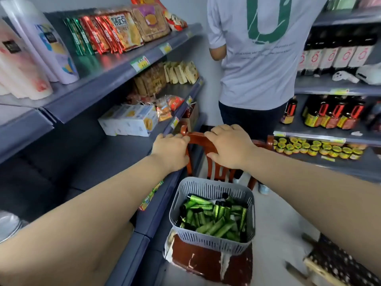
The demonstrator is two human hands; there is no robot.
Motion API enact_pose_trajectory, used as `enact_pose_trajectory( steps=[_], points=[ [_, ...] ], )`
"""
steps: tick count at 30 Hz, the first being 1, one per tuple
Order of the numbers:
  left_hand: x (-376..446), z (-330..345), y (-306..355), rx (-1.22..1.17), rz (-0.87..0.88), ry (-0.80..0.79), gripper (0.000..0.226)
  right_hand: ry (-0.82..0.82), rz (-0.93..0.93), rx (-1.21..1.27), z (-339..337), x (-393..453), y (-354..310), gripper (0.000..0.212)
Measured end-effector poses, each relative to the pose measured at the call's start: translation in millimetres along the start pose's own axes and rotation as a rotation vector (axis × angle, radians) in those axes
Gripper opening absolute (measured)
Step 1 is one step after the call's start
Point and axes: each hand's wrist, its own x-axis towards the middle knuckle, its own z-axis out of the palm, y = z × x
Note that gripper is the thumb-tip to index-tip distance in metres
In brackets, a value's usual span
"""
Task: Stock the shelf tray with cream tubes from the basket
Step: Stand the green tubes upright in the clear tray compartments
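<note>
I grip the top rail of a red wooden chair [203,141] with both hands: my left hand [171,150] and right hand [228,146] have fingers curled over it. On its seat sits a grey slotted basket [212,239] filled with green cream tubes [214,226]. The aisle is narrow: grey shelves [123,65] run close on my left, and a person in a grey shirt [259,65] with a large green letter stands just ahead. Yellow price labels [141,63] are unreadable.

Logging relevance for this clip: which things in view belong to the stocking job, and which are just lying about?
Job:
grey basket
green cream tubes
left hand and right hand, both gripping the chair back

Lying about:
snack packets
biscuit box
dark bottles
person in grey shirt
</note>
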Motion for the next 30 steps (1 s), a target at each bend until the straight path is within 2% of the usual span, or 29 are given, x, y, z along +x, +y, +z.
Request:
enact_pose_trajectory(
  steps=[5,14,20,30],
  points=[
    [24,74,11,-0.040,0.077,-0.197,0.036,-0.131,0.049,0.071,81,10,-2,0.060],
    [56,208,26,-0.085,0.192,-0.393,0.033,-0.412,0.169,0.205,221,9,-6,0.059],
    [75,301,45,-0.118,0.266,-0.521,0.042,-0.589,0.260,0.303,319,6,-10,0.065],
    [83,429,83,-0.286,0.223,-0.814,0.047,-0.790,0.454,0.446,443,-13,-15,0.061]
  ],
)
